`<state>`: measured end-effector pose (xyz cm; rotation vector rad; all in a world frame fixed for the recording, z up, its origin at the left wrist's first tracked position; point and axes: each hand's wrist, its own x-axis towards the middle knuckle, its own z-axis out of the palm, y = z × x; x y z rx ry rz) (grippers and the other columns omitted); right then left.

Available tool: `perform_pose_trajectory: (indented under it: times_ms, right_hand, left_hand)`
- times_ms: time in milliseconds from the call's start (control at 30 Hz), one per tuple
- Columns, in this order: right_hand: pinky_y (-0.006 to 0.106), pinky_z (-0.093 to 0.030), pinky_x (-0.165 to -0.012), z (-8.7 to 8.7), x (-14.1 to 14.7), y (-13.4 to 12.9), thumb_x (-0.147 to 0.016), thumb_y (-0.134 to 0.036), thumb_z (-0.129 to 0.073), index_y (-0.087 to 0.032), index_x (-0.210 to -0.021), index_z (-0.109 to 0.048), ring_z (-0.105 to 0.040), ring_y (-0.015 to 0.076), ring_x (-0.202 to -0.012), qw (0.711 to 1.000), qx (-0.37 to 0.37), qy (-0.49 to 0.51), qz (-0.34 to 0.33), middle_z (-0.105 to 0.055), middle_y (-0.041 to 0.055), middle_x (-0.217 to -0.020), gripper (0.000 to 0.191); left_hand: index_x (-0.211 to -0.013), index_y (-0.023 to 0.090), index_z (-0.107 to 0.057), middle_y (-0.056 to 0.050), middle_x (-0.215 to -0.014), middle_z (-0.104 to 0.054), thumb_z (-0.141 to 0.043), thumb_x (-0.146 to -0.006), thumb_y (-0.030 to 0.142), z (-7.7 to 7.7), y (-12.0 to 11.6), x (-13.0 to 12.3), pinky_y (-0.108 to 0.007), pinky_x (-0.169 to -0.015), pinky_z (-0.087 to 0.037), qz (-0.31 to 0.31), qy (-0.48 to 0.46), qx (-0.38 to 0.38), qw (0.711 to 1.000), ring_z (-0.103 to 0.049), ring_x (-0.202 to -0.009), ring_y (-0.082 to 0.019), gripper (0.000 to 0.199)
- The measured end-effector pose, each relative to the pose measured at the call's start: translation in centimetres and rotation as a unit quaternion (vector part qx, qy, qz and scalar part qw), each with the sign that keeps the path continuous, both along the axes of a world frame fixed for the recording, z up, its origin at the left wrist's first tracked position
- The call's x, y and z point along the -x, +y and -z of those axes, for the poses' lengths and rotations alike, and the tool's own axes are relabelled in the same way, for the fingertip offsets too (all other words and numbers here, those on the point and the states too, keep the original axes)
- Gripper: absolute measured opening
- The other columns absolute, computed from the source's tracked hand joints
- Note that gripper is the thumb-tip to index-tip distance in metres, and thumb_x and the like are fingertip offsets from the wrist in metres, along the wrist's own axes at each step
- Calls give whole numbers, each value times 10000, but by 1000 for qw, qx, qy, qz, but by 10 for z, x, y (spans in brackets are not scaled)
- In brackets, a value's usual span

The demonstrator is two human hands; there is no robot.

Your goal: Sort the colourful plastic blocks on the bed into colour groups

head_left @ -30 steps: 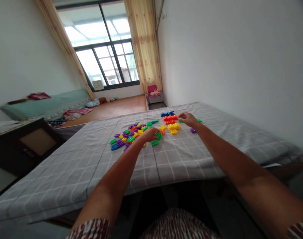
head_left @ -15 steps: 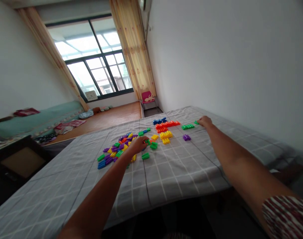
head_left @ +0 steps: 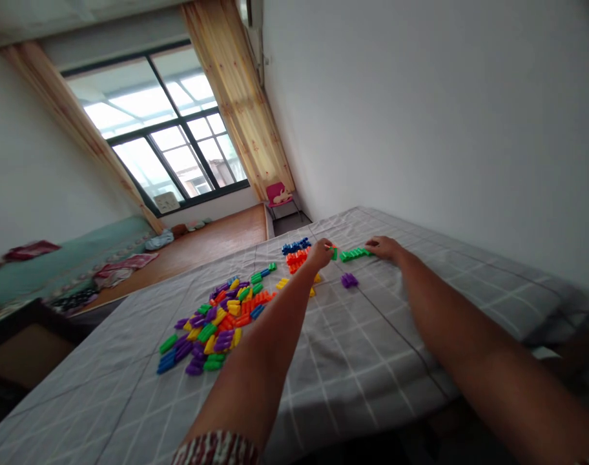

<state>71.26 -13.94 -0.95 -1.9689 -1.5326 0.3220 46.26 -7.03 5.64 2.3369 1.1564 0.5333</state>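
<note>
Closed around a small green block (head_left: 334, 253), my left hand (head_left: 321, 252) is just left of a green block row (head_left: 355, 254). My right hand (head_left: 384, 247) has its fingers pinched on the right end of that row. Orange blocks (head_left: 297, 259) and yellow blocks (head_left: 282, 283) lie partly behind my left forearm, with dark blue blocks (head_left: 296, 245) beyond them. A purple piece (head_left: 349, 280) sits nearer me than the green row. A mixed pile of coloured blocks (head_left: 219, 320) spreads to the left.
The blocks lie on a grey checked cloth (head_left: 343, 349). A white wall (head_left: 420, 129) runs along the right. Further off are a pink chair (head_left: 278, 194), a window and a wooden platform (head_left: 217, 239). A dark cabinet (head_left: 28, 342) stands at the left.
My left hand has moved from the pile to the left end of the green row, carrying a green block. The green row looks longer, and my right hand is now against it. The view has shifted.
</note>
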Motion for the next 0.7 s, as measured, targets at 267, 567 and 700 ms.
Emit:
perform_pose_trajectory:
  times_ms: [267,567,700]
  right_hand:
    - [287,-507,-856,-1,-8,0,-646,-197,-729,-147,-1226,-650,-647,231,-1021,981,47,135,-129,-676,105,-1196,587]
    - [246,-458,-902,-7,-3,-3,-668,-96,-612,-150,-1171,-688,-647,207,-1008,998,18,2,-52,-672,80,-1210,512]
    - [235,-449,-912,-10,-4,-6,-638,-33,-556,-167,-1189,-681,-639,199,-1023,999,14,0,-49,-664,70,-1230,581]
  left_hand:
    - [-776,91,-705,-57,-672,-661,-537,-792,189,17,25,-15,-258,-631,-497,8,124,11,992,-617,-662,-165,196]
    - [-1180,144,-654,-64,-1121,-698,-690,-619,85,22,32,-11,-248,-849,-503,100,134,24,986,-645,-970,-187,565]
    - [-1295,162,-575,-94,-1220,-660,-682,-655,98,30,30,-21,-296,-906,-496,108,121,13,987,-633,-1036,-210,652]
